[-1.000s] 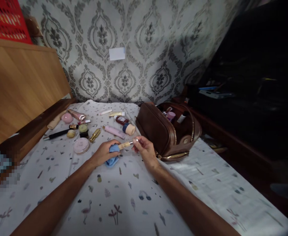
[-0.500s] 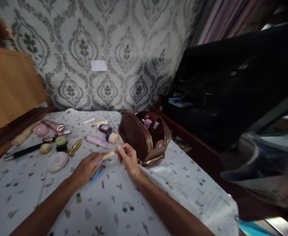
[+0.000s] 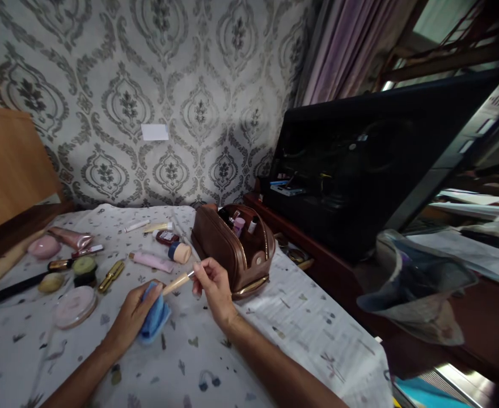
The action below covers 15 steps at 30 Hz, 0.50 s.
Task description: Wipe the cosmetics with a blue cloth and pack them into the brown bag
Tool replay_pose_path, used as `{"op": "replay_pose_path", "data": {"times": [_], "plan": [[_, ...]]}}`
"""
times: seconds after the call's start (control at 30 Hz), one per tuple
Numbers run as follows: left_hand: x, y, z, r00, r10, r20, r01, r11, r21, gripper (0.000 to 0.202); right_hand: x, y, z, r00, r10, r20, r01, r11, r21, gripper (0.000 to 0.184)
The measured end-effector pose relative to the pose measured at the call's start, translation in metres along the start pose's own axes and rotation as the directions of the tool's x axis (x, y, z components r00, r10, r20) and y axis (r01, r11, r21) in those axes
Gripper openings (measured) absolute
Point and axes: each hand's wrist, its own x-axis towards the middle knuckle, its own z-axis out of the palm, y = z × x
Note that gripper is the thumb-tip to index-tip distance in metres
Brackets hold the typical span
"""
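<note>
My left hand point(image 3: 131, 317) is closed around a blue cloth point(image 3: 153, 319) on the patterned sheet point(image 3: 215, 368). My right hand point(image 3: 213, 288) pinches the silver end of a small tan stick, a makeup brush or tube point(image 3: 176, 282). Its other end is pushed into the blue cloth. Just beyond my right hand stands an open brown toiletry bag point(image 3: 228, 249) with several small bottles inside.
Cosmetics lie on the sheet at the left: a round compact point(image 3: 74, 306), a gold lipstick point(image 3: 110, 276), a pink tube point(image 3: 151, 262), a black brush point(image 3: 13, 287), small jars. A wooden headboard point(image 3: 7, 164) stands left. A dark screen point(image 3: 372, 164) and a grey cap point(image 3: 415, 283) are on the right.
The view has swung to the right, showing the curtain and cap. My left hand has lifted the blue cloth up around the stick's end. My right hand keeps its pinch.
</note>
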Motion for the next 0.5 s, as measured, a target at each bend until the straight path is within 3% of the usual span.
{"op": "replay_pose_path", "data": {"times": [0.13,0.3,0.5], "plan": [[0.003,0.008,-0.003,0.998,-0.055,0.025,0.056,0.996,-0.064,0.05,-0.004,-0.009,-0.002,1.0,0.0,0.025,0.0,1.0,-0.002,0.053],[0.004,0.02,-0.001,0.996,-0.084,0.043,0.085,0.996,-0.012,0.048,-0.009,-0.025,-0.007,0.998,-0.027,0.063,0.029,0.999,-0.042,0.049],[0.005,0.023,0.016,0.988,0.033,0.148,-0.039,0.999,0.037,0.037,-0.018,-0.059,-0.024,0.979,-0.137,0.15,0.17,0.957,-0.236,0.035]]}}
